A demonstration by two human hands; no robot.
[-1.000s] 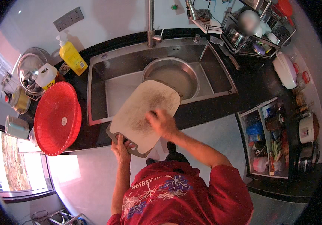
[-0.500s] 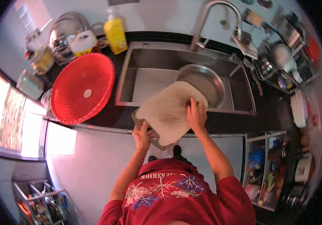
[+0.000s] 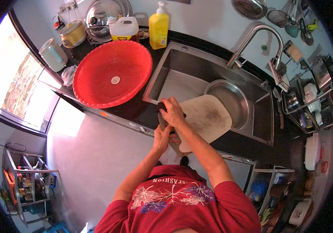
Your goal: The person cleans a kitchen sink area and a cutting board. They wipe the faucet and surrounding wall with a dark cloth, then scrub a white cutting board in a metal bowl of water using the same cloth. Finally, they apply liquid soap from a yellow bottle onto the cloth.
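A pale cutting board [image 3: 210, 116] with dark scuff marks is tilted over the sink's front edge, its right part in front of a round steel basin [image 3: 233, 95] in the sink [image 3: 177, 84]. My left hand [image 3: 161, 139] is closed on the board's handle end, near the cut-out. Crossing above it, my right hand [image 3: 173, 112] presses at the board's upper left corner. Its fingers are closed round a small dark pad [image 3: 161, 106], mostly hidden beneath them.
Left of the sink stands a large red plastic basin [image 3: 96, 77]. Behind are a yellow pump bottle [image 3: 158, 29], a white-capped jug [image 3: 124, 27] and a kettle [image 3: 52, 55]. A curved faucet [image 3: 252, 35] rises behind the sink. A dish rack [image 3: 310, 97] is at right.
My right hand has moved from the board's right side to its upper left corner, beside my left hand. The left hand keeps its hold. The whole view has shifted and turned.
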